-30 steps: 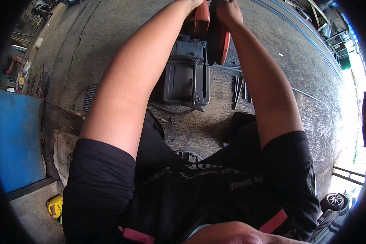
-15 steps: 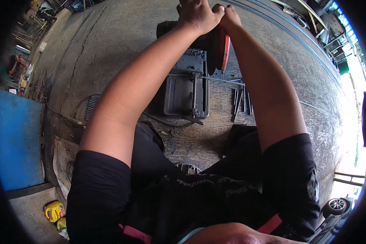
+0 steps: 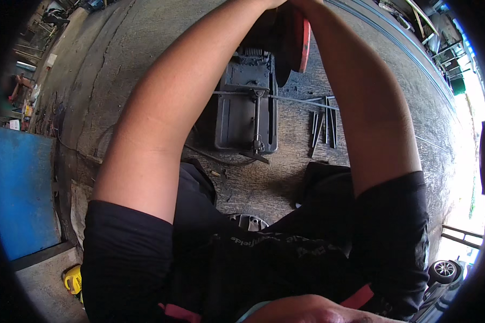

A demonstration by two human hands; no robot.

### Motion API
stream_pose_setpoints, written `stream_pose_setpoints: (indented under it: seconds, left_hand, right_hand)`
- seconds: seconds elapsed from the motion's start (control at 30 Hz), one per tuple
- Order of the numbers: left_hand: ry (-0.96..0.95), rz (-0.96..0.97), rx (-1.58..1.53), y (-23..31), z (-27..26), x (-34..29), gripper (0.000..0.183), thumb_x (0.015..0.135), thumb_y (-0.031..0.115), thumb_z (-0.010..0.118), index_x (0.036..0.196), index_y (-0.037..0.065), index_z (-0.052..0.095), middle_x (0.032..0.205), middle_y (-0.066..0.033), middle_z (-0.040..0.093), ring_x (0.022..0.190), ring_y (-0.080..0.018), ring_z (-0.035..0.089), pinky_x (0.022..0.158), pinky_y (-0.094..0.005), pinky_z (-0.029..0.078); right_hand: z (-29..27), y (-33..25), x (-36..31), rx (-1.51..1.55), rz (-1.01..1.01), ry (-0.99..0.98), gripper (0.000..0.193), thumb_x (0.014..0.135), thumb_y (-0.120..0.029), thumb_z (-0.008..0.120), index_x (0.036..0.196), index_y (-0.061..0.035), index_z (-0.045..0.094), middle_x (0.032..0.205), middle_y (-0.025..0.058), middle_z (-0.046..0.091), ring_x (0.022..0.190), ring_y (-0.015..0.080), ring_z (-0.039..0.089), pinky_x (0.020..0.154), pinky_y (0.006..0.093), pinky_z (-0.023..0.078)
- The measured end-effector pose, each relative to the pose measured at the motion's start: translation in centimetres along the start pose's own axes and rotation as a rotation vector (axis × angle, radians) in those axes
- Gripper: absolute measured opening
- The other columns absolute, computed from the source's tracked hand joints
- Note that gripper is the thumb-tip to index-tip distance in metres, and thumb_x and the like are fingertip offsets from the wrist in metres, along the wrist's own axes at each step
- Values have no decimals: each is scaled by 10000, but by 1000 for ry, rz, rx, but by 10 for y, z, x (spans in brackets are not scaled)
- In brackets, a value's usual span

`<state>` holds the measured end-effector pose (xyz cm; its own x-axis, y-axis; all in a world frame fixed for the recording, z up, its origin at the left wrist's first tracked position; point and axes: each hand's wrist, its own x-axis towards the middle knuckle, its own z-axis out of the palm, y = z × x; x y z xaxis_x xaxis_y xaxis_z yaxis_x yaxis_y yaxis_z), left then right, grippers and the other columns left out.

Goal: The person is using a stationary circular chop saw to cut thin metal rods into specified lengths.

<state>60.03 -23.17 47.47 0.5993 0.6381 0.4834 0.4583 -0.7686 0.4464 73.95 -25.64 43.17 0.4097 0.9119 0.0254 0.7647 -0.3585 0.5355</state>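
A cut-off saw stands on the floor before me, with a dark flat base (image 3: pixel 231 121), a vise screw (image 3: pixel 257 118) and a red-edged guard (image 3: pixel 305 46) over a dark disc (image 3: pixel 283 75). My left hand (image 3: pixel 275 2) and my right hand (image 3: pixel 307 1) meet above the saw head at the top edge. Only the heels of the hands show, so their fingers and whatever they grip are cut off. A thin metal bar (image 3: pixel 302 101) lies across the base at the vise and runs out to the right. Several short dark metal pieces (image 3: pixel 323 129) rest on the floor beside it.
A cable (image 3: pixel 215 160) curves along the floor left of the saw. Long metal bars (image 3: pixel 382 32) lie at the far right. A blue panel (image 3: pixel 21 188) and a yellow container (image 3: pixel 73 280) are at my left. A car wheel (image 3: pixel 445 271) shows at the lower right.
Both hands have moved up, mostly out of the picture. The saw head and red guard have risen with them, showing more of the base, a spring and the bar at the vise.
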Motion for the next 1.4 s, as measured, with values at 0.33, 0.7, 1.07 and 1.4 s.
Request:
stream_pose_setpoints:
  seconds: [0.33,0.7,1.07,1.4]
  left_hand:
    - [292,105,-95,-11,10,-11,523,794,394,586,1184,55,506,1156,-175,513,1095,-340,487,899,-478,400]
    - [563,549,-461,-38,39,-160,284,713,140,615,928,33,464,840,-139,474,808,-324,487,725,-414,390]
    - [-472,-381,-8,-120,136,-397,403,696,126,622,1049,-3,475,1014,-236,536,982,-391,528,825,-471,444]
    - [-929,-377,179,-133,170,-419,761,733,236,608,1345,-50,257,1401,-283,267,1246,-383,379,995,-499,341]
  right_hand:
    - [21,-1,-10,314,124,150,364,805,-346,583,1056,-84,612,1040,153,626,925,321,613,771,417,490]
    - [158,-41,-189,847,714,81,341,830,-304,479,935,-22,638,1025,232,616,952,379,602,846,452,475]
    - [262,-264,-282,892,-242,-881,334,830,-419,582,888,-99,658,858,127,663,786,287,628,673,395,493]
    - [209,-249,-295,987,-125,-722,539,850,-528,496,903,-12,640,725,178,633,639,260,642,578,404,514]
